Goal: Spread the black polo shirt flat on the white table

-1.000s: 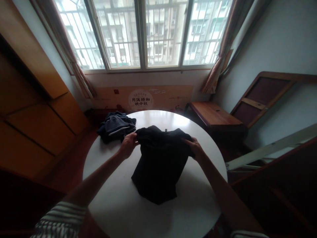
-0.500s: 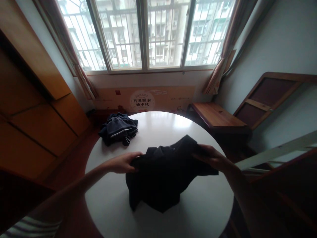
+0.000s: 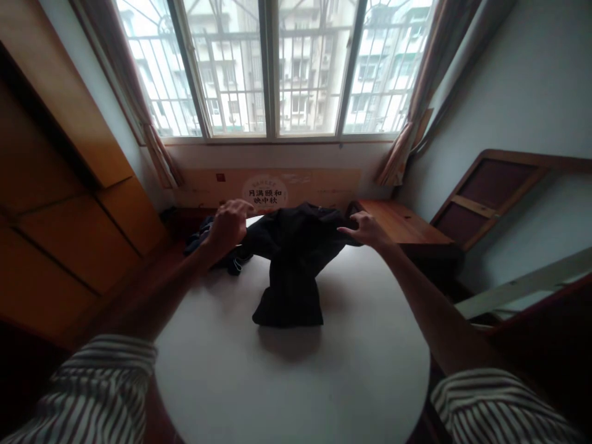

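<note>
Basically, the loose black cloth garment (image 3: 296,265) is now lying farther out than half a second ago, spreading sideways over the far part of the round white surface (image 3: 296,382) and narrowing down to a straight hem. Meaning: it's looking less bunched, so it's apparently being opened out. Left hand (image 3: 230,225) is curling beside the garment's left end; right hand (image 3: 365,228) is showing thumb and fingers parted at the right end (can't tell whether either is pinching cloth). Hem is apparently hanging above the surface. Crumpled navy clothing pile with white trim (image 3: 234,263) is sitting behind the left wrist, partly hidden, crowding that side. Low brown wooden stand (image 3: 407,223) is showing beyond the right hand.
</note>
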Action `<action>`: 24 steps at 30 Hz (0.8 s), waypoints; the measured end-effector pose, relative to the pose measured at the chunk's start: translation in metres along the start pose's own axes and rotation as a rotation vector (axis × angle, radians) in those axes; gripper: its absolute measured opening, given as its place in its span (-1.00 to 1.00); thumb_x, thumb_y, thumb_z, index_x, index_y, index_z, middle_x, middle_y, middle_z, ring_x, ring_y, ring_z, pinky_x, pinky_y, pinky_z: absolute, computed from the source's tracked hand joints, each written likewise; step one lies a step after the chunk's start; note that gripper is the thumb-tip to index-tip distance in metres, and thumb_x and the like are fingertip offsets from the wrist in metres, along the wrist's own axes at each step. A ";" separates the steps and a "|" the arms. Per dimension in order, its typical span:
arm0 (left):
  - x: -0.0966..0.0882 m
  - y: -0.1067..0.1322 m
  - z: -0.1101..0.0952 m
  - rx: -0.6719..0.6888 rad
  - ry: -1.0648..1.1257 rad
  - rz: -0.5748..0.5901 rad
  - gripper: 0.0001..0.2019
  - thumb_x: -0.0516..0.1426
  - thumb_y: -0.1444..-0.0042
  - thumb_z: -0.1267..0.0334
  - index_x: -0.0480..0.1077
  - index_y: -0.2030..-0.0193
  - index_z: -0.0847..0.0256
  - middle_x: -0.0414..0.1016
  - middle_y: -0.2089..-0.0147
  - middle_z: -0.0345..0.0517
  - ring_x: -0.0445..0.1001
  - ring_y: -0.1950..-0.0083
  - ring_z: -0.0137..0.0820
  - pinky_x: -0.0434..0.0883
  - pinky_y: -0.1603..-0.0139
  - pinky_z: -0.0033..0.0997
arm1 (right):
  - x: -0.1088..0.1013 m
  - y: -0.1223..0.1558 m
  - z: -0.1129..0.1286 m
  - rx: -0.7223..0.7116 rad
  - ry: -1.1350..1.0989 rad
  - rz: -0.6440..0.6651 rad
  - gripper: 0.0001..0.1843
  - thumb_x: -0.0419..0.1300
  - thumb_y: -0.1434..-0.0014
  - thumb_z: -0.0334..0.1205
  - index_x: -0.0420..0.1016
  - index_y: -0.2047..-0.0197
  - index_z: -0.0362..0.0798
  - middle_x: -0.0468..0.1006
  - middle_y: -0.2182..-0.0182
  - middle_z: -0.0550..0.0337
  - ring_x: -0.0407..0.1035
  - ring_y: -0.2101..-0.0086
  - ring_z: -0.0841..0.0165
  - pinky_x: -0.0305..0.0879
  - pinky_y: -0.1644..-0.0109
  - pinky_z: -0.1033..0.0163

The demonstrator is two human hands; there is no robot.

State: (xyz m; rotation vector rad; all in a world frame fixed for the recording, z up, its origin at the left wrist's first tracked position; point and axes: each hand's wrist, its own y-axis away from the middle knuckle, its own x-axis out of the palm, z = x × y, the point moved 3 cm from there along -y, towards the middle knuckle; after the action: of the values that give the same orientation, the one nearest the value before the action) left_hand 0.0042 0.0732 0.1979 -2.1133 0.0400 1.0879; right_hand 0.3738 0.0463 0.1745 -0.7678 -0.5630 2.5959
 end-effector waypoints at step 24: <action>0.069 0.154 -0.019 -0.694 1.221 0.284 -0.40 0.31 -0.05 -0.06 0.35 -0.16 0.18 0.54 0.22 -0.09 0.49 0.31 -0.40 0.40 0.25 -0.43 | 0.041 0.173 0.040 0.001 -0.525 0.474 -0.59 0.27 -0.23 -0.08 0.43 -0.13 0.10 0.50 0.25 0.19 0.40 0.22 0.30 0.39 0.14 0.20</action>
State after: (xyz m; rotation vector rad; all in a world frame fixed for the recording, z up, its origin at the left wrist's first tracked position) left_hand 0.0089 -0.0299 0.0631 -3.1588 0.6232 -0.2836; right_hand 0.2776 -0.0932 0.1064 -0.2177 -0.5727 3.2643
